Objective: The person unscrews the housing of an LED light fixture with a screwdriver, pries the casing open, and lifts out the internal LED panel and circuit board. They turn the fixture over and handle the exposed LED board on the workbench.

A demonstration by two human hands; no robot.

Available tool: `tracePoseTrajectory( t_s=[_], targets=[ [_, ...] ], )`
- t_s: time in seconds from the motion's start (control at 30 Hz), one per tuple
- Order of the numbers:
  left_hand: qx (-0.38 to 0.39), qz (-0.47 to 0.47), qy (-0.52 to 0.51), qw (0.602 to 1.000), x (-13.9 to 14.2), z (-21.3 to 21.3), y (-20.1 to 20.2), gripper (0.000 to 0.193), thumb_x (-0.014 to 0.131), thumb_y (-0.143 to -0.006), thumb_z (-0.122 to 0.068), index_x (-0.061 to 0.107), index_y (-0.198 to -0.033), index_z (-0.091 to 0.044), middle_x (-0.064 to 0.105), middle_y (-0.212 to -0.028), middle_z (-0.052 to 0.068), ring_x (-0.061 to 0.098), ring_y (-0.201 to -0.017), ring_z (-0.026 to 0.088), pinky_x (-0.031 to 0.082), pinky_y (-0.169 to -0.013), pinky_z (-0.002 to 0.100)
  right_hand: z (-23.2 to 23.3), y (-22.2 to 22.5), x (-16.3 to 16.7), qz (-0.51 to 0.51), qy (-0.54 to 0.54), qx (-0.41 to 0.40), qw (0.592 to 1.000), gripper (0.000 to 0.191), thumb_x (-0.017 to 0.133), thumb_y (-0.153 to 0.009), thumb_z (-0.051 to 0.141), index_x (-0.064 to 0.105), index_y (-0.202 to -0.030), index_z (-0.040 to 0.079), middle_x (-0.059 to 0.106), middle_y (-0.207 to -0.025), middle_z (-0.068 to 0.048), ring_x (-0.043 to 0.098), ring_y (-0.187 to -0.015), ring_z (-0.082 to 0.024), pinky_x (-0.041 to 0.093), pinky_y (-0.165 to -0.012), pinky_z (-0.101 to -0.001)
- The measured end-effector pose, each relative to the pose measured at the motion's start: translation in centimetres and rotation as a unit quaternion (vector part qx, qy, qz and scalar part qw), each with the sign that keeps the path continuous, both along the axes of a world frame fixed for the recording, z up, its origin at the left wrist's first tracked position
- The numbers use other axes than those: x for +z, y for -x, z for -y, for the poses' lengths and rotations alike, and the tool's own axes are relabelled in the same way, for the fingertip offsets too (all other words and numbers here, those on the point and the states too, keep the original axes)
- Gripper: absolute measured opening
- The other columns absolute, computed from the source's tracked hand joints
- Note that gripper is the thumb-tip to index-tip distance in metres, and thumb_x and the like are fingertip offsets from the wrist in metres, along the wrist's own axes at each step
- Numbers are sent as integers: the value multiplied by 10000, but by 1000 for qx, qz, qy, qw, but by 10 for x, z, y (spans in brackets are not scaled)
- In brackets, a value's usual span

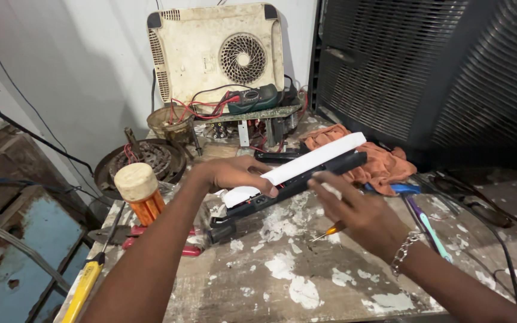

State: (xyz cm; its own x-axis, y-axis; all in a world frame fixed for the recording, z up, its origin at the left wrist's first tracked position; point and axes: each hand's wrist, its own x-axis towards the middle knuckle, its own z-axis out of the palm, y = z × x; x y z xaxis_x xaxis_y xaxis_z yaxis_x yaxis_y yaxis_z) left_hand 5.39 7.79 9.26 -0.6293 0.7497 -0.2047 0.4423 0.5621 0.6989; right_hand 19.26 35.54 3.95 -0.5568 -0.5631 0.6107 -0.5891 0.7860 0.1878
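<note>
A long slim appliance (306,170) with a white top shell and a black underside is held slanted over the paint-stained workbench (282,269). My left hand (237,174) grips it near its lower left end. My right hand (354,209) touches the black edge at the middle and also holds a small orange-handled screwdriver (330,231), tip pointing left. A metal bracelet (403,251) hangs on my right wrist.
An orange rag (384,161) lies behind the appliance. A white fan-vented casing (216,51) leans on the wall above a green multimeter (252,98) and wires. An orange can (142,194), red pliers (181,246), a yellow screwdriver (85,287), blue tools (426,224) and a dark speaker cabinet (438,72) surround the spot.
</note>
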Motion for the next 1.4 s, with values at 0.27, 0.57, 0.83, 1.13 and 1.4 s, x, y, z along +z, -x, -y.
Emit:
tracePoseTrajectory(
  t_s=[0.27,0.57,0.83,1.13,1.4],
  targets=[
    [-8,-4,-7,1000,-5,3,0,938,770,-631,-569,594,-1451,-149,761,-1220,102,687,-1088,220,503,-930,333,22,1,-16,-15,-66,-68,995,673,693,-868,130,455,-1494,73,473,-1548,-116,621,-458,-85,530,-400,-275],
    [-11,-22,-26,999,-1,6,1,912,798,-633,-540,626,-1424,-121,776,-1205,115,721,-1064,221,530,-929,321,24,5,-5,-69,104,-69,990,449,755,-880,180,621,-1290,58,585,-1346,-137,701,-682,-154,565,-479,-268],
    [-6,-27,-10,1000,3,10,-2,968,807,-593,-529,592,-1447,-126,744,-1250,106,710,-1098,229,526,-961,324,0,6,13,-113,141,-47,982,385,823,-827,179,697,-1177,83,604,-1173,-112,699,-777,-186,602,-644,-325],
    [-20,21,-38,999,-4,9,-3,982,830,-619,-523,580,-1446,-57,732,-1288,128,686,-1151,231,499,-1000,317,-11,15,6,-104,45,-66,991,383,762,-865,205,643,-1181,25,673,-1133,-78,703,-719,-197,543,-559,-345],
    [-16,33,-52,998,-9,11,9,1012,807,-624,-568,561,-1467,-65,724,-1295,122,674,-1172,218,478,-1011,306,-13,20,0,-93,34,-62,993,459,767,-781,80,679,-1230,117,672,-1133,-70,700,-711,-180,573,-573,-316]
  ],
)
